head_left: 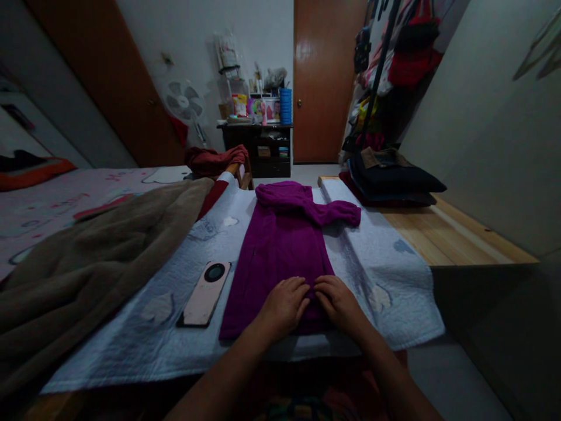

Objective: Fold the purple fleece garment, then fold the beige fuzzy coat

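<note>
A purple long-sleeved jacket [280, 245] lies partly folded on a light blue quilted cloth. One sleeve is bent out to the right near its far end. My left hand [284, 307] rests on the near part of the jacket, fingers bent a little and the thumb apart. Close beside it, my right hand [340, 303] touches the fabric at the jacket's right side, its fingers slightly curved and apart. Neither hand visibly pinches the cloth, though the undersides of the fingers are hidden. Left of the jacket lies a pink phone [205, 298], its round camera facing up.
The quilted cloth [166, 351] covers the surface under the jacket. A brown blanket [100, 251] is heaped on the left. Folded dark clothes [394, 175] are stacked on a wooden board [460, 240] at right. Behind stand a fan [184, 100] and a black cabinet [256, 152].
</note>
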### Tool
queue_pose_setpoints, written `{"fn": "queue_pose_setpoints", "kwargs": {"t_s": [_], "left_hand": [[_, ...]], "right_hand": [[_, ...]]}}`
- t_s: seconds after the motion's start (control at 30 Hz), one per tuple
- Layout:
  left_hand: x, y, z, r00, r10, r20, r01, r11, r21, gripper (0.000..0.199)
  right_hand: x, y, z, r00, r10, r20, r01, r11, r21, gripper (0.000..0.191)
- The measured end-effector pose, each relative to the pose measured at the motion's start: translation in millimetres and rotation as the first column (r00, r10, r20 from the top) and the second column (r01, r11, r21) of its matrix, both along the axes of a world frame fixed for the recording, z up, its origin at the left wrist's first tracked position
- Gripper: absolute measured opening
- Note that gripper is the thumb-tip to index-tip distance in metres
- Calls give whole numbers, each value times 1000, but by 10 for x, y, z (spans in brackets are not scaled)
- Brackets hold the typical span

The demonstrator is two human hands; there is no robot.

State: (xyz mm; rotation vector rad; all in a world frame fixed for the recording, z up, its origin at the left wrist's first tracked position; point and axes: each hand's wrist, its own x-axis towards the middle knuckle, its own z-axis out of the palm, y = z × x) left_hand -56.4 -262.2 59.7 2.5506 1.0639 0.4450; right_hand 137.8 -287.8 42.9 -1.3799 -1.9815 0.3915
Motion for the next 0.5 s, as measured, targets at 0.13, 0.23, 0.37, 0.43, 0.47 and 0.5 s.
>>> {"fn": "queue_pose_setpoints", "kwargs": {"t_s": [0.13,0.23,0.37,0.43,0.47,0.5], "left_hand": [[-58,3,-19,1000,-7,-21,5,998,-60,34],[-87,15,4,999,-39,11,40,992,-120,37],[-204,146,121,991,27,134,-7,989,-146,32],[-303,279,173,981,123,152,-112,991,-78,34],[-355,354,184,976,172,136,-170,985,-28,34],[-402,430,181,970,220,101,-223,975,22,36]], "right_hand": [[-34,19,-25,990,-2,139,12,997,-71,18],[-59,53,86,974,1,227,25,993,-114,19],[-144,153,314,945,-39,325,82,990,-118,21],[-216,246,400,951,-68,302,92,994,-65,19],[-258,305,425,959,-71,274,81,996,-26,19],[-302,370,436,967,-65,246,63,998,15,20]]}}
